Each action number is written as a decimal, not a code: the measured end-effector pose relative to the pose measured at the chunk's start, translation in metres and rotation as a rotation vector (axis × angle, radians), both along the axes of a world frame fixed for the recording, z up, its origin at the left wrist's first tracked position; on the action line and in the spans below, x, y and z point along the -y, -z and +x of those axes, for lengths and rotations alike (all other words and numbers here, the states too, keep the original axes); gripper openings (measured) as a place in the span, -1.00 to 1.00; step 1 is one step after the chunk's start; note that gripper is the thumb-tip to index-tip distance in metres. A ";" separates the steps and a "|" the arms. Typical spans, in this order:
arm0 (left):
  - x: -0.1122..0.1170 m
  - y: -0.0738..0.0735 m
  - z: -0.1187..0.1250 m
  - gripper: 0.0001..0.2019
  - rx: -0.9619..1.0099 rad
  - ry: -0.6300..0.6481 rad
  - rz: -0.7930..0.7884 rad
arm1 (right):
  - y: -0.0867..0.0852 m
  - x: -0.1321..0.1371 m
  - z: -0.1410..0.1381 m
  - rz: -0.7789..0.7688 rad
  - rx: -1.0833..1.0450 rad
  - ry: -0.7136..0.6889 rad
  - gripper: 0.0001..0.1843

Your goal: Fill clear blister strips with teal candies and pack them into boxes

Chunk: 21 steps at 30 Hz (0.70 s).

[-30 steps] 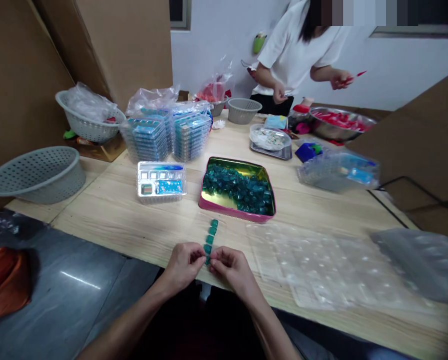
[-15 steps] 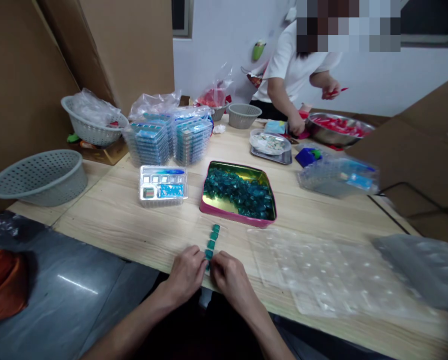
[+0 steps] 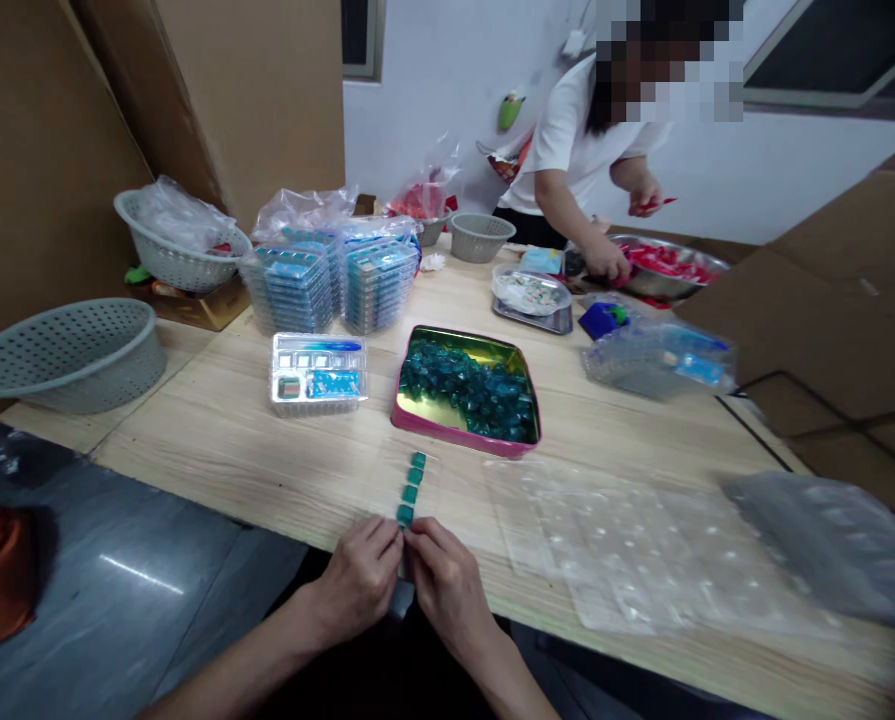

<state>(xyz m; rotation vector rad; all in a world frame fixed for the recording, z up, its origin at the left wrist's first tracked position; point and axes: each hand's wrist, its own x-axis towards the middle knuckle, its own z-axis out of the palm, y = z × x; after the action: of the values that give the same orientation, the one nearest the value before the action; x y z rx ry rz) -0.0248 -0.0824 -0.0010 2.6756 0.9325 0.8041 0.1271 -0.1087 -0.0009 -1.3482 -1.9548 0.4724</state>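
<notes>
My left hand [image 3: 362,577] and my right hand [image 3: 441,580] meet at the table's near edge, fingers curled and pinching the near end of a short row of teal squares [image 3: 410,487] that seems to sit in a clear strip. What lies between the fingertips is mostly hidden. Just beyond the row stands a pink-rimmed tin [image 3: 462,432] holding many loose teal pieces [image 3: 466,385]. To its left is a clear plastic case [image 3: 317,373] with small compartments and a blue pen.
Clear blister sheets [image 3: 627,545] lie to the right. Stacks of filled cases in bags [image 3: 334,270] stand at the back, with grey baskets [image 3: 64,355] on the left. Another person in a white shirt [image 3: 574,150] works over a metal bowl [image 3: 668,265]. Cardboard stands on both sides.
Both hands have slid toward me along the strip, from its middle to the table's near edge. The other person has reached one hand down to the table.
</notes>
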 end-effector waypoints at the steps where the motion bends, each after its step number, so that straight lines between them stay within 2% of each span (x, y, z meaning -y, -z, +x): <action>1: 0.002 -0.001 -0.001 -0.79 -0.014 0.003 0.014 | -0.002 0.003 0.000 -0.010 -0.006 -0.019 -0.71; 5: 0.014 -0.003 -0.012 -0.84 -0.056 0.021 0.044 | -0.015 0.008 0.009 -0.092 -0.117 -0.123 -0.73; 9: 0.028 0.000 -0.027 -0.82 -0.023 0.003 0.067 | -0.015 -0.003 0.028 -0.008 -0.076 -0.013 -0.70; 11: 0.032 0.003 -0.035 -0.81 0.029 -0.021 0.106 | -0.010 -0.011 0.038 0.021 0.019 -0.059 -0.56; 15: 0.027 0.012 -0.050 -0.74 0.166 -0.089 0.248 | 0.005 -0.023 0.049 0.069 0.107 -0.267 -0.11; 16: 0.024 0.013 -0.054 -0.72 0.214 -0.103 0.280 | 0.009 -0.027 0.051 0.100 0.103 -0.298 -0.08; 19: 0.012 0.010 -0.066 -0.70 0.327 -0.155 0.254 | 0.017 -0.040 0.049 0.209 0.057 -0.328 -0.33; 21: 0.004 -0.003 -0.074 -0.70 0.353 -0.223 0.134 | 0.014 -0.051 0.043 0.229 -0.029 -0.306 -0.48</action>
<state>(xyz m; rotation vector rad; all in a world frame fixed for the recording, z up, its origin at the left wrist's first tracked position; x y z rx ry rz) -0.0990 -0.0860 0.0015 2.4402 1.1269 1.3770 0.1700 -0.0576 -0.0148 -0.9006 -2.1279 0.3922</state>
